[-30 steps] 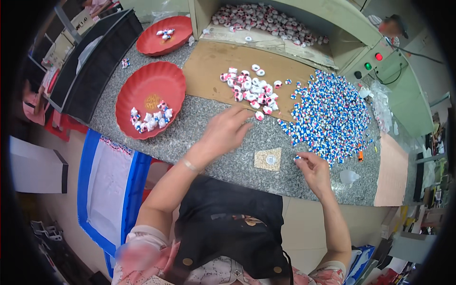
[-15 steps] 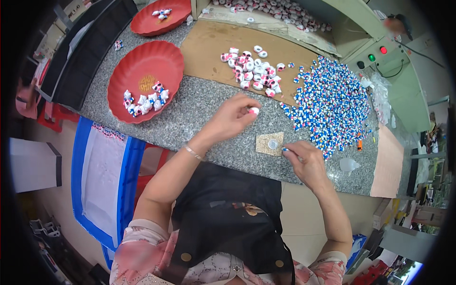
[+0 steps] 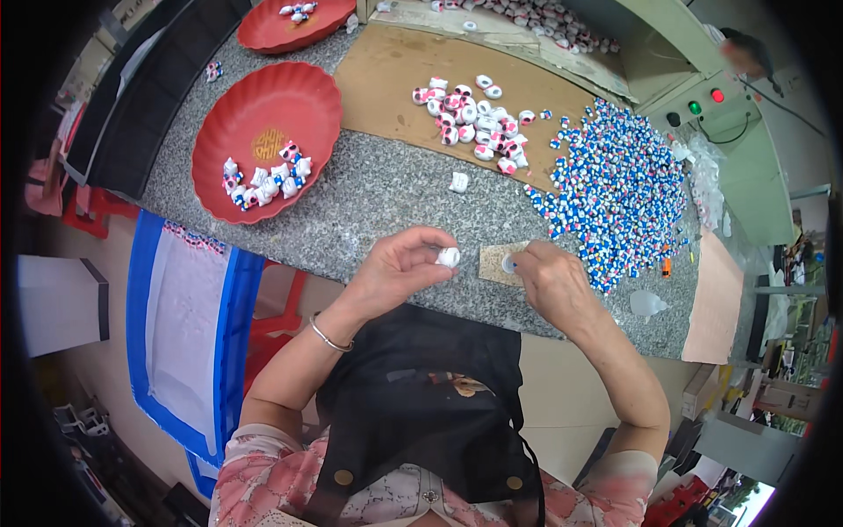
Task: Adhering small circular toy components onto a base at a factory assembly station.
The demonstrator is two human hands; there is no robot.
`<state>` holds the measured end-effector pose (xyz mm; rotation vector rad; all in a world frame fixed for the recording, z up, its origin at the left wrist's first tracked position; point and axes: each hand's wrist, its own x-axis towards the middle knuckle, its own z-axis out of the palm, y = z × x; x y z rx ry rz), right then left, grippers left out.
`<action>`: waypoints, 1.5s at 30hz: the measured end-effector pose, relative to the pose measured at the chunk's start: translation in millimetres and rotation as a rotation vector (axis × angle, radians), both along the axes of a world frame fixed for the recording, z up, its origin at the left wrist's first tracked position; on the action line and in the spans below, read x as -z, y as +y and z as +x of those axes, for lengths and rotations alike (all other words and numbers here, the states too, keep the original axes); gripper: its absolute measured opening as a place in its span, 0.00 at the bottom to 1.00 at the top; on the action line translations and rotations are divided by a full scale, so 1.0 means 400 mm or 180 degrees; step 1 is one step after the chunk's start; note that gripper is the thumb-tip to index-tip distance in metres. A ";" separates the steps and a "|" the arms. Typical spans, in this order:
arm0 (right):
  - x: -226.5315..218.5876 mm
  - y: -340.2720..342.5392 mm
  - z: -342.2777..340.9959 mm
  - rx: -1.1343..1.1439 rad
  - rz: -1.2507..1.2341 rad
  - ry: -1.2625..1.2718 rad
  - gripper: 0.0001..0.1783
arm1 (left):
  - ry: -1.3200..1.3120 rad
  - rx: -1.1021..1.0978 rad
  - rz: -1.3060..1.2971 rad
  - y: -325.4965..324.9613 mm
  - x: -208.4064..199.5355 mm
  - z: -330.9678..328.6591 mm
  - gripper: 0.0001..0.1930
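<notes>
My left hand (image 3: 399, 268) holds a small white piece (image 3: 449, 256) between thumb and fingertips, just above the near edge of the speckled stone counter (image 3: 369, 193). My right hand (image 3: 549, 281) rests on a small tan square pad (image 3: 493, 263) and pinches a tiny blue-and-white piece (image 3: 509, 262) on it. Beyond the right hand spreads a big heap of small blue-white pieces (image 3: 619, 189). A group of white-and-pink pieces (image 3: 474, 123) lies on a brown cardboard sheet (image 3: 395, 79). One loose white piece (image 3: 458, 182) lies on the counter.
A red scalloped dish (image 3: 268, 132) with several finished white figures stands at the left, a second red dish (image 3: 294, 22) behind it. A green machine with red and green buttons (image 3: 702, 101) stands at the right. A small clear bottle (image 3: 645, 304) lies near the counter's front edge.
My left hand has drawn back from the white-and-pink pile toward me with a white piece. My right hand has moved onto the tan pad.
</notes>
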<state>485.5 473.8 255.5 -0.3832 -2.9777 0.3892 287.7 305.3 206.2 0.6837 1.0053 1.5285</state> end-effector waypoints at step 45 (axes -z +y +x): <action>0.040 0.069 0.075 0.1143 -0.0663 0.1176 0.11 | 0.3533 -0.1272 -0.0104 -0.072 -0.116 -0.150 0.12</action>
